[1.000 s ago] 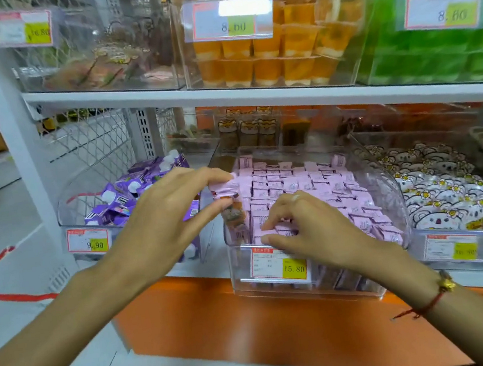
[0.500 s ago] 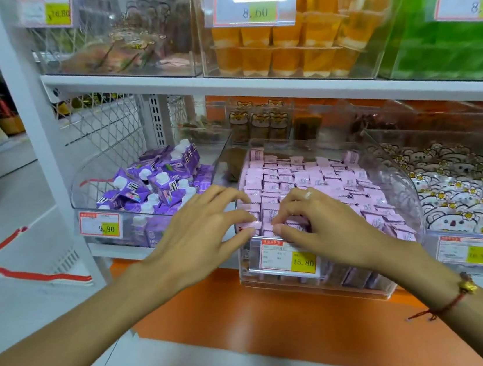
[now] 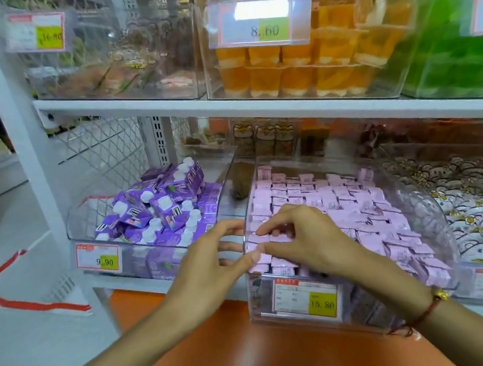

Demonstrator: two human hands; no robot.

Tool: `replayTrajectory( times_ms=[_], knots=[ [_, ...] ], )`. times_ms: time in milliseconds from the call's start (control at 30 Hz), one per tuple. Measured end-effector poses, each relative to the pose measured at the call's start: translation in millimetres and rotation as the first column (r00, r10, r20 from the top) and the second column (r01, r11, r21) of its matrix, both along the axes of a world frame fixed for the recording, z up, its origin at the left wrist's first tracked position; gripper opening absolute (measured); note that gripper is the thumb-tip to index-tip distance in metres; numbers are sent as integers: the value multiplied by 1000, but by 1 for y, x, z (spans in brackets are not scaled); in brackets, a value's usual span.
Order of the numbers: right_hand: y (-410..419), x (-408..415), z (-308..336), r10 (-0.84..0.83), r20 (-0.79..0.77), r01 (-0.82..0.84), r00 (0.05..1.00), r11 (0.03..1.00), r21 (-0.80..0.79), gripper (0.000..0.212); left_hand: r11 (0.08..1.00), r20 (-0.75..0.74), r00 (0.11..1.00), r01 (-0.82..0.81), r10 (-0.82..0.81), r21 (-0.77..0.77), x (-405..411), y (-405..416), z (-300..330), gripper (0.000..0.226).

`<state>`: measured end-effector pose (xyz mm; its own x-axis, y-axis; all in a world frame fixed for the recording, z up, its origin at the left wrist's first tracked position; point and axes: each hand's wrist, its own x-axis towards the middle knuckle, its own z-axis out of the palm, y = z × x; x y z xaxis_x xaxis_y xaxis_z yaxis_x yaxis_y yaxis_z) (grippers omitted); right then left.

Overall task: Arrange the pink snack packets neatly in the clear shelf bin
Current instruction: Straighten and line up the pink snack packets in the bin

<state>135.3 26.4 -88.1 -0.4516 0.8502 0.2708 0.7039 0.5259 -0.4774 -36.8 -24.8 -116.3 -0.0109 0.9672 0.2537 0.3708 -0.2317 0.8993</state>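
Right hand [image 3: 304, 236] pinches glossy pink packets [image 3: 343, 200]; clear rounded bin [image 3: 433, 220].

Left hand [image 3: 211, 265] lowered from above bin [image 3: 432, 214] to its front-left corner, meeting right hand [image 3: 304, 236] on packets [image 3: 311, 195].

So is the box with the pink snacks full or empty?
Nearly full: pink packets cover the clear bin from front to back.

1 head-worn view looks forward and down, close to the clear shelf bin [image 3: 336, 321].
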Motion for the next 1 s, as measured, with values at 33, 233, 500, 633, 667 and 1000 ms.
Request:
replayTrajectory(
  times_ms=[33,233,500,633,667,1000],
  knots=[
    [0,-1,0,-9,-5,9,1000,1000,-4,26,1000,-10,1000,1,-1,0,-1,-1,0,42],
    [-6,-15,-2,-66,-83,68,994,998,18,11,997,-108,992,-65,68,30,-4,-7,5,43],
    [-26,-24,10,-33,-121,82,992,900,427,14,998,-135,988,-68,69,16,-3,-10,13,37],
    [-29,-18,37,-10,-565,248,825,904,347,11,977,-61,992,-93,107,193,-5,-15,21,66],
    [-30,-14,41,-30,-649,271,760,922,275,13,963,-69,994,-63,84,262,-5,-19,25,70],
    [-35,0,37,-363,-780,-34,510,897,-440,23,960,109,994,-52,23,276,-2,-29,47,40]
  ],
)
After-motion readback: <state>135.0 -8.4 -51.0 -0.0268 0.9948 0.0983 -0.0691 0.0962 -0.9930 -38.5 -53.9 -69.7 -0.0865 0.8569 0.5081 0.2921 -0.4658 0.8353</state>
